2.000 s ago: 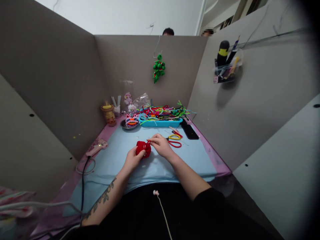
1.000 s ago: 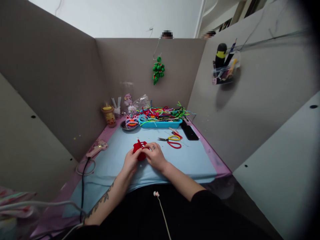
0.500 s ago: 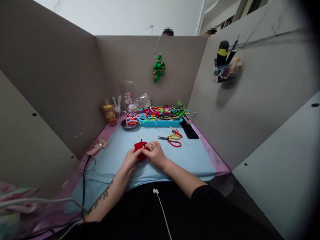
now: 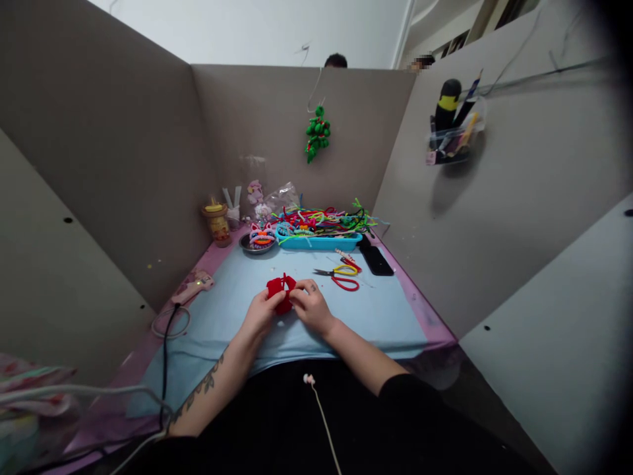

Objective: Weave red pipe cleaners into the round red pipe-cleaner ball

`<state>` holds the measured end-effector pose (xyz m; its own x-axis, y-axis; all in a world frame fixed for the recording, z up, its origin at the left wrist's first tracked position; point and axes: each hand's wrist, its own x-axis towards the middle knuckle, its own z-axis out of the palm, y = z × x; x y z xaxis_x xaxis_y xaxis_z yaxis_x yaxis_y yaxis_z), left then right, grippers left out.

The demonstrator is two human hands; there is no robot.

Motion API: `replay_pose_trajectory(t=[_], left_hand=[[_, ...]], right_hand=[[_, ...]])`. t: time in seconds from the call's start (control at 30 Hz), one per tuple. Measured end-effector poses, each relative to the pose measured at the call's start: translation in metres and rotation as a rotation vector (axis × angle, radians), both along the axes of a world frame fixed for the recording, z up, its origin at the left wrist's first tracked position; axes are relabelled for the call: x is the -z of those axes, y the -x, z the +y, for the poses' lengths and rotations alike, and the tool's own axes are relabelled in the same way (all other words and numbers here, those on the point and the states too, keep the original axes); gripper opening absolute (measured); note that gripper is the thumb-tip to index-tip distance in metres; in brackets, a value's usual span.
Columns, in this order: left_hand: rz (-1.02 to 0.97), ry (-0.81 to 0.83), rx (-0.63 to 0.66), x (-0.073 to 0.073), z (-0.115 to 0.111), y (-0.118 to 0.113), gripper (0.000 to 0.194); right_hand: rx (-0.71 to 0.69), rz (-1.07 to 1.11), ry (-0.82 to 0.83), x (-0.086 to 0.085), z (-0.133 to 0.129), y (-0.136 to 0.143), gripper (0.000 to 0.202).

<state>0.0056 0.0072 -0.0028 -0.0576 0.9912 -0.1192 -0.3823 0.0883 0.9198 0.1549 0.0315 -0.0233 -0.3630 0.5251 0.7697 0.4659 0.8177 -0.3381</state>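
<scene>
A red cord piece [image 4: 281, 302] is held low over the light blue cloth [image 4: 232, 290], near its front middle. My left hand [image 4: 262, 311] grips its left side, thumb on top. On the right side, my right hand [image 4: 312, 307] pinches the piece's edge between thumb and fingers. A short red end sticks up from its top, beside a small gap. Yellow-and-red-handled scissors [image 4: 341, 276] lie to the right of my hands, beyond my right hand.
Behind stand a blue tray [image 4: 319, 243] of colourful cords and a metal bowl [image 4: 257, 249]. A black phone [image 4: 377, 260] lies right, a pink device [image 4: 194, 287] left. Partitions surround the table; a cup [image 4: 217, 224] stands back left. Two heads show beyond the back partition.
My right hand has shifted slightly right, and its fingers have moved off the top of the red piece, exposing more of it. The camera view has tilted a little.
</scene>
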Motion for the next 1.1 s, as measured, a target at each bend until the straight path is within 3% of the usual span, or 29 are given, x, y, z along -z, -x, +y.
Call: replay_pose_trajectory(t=[0.27,0.4,0.5,0.67,0.9,1.0,1.1], left_hand=[[-0.04,0.032,0.026,-0.005,0.0,0.004,0.04],[-0.035,-0.005,-0.048,-0.005,0.001,0.001,0.039],[-0.041,-0.019,-0.115,-0.002,0.002,-0.002,0.041],[-0.071,-0.022,-0.177,0.005,0.007,-0.001,0.042],[0.0,-0.069,-0.174,0.007,0.007,0.005,0.039],[-0.022,-0.065,-0.079,0.0,0.003,0.003,0.044],[-0.081,-0.048,-0.002,-0.006,-0.001,0.0,0.047]], right_hand=[[-0.067,0.188,0.09,-0.007,-0.002,0.005,0.015],[-0.104,0.203,0.125,-0.009,-0.012,0.011,0.013],[-0.221,0.155,0.12,-0.005,-0.025,0.018,0.014],[-0.468,0.116,0.285,-0.013,-0.041,0.015,0.013],[-0.639,0.177,0.553,-0.035,-0.03,-0.01,0.024],[-0.486,0.383,0.585,-0.033,-0.015,-0.013,0.031],[-0.203,0.346,0.327,-0.031,-0.001,-0.013,0.019]])
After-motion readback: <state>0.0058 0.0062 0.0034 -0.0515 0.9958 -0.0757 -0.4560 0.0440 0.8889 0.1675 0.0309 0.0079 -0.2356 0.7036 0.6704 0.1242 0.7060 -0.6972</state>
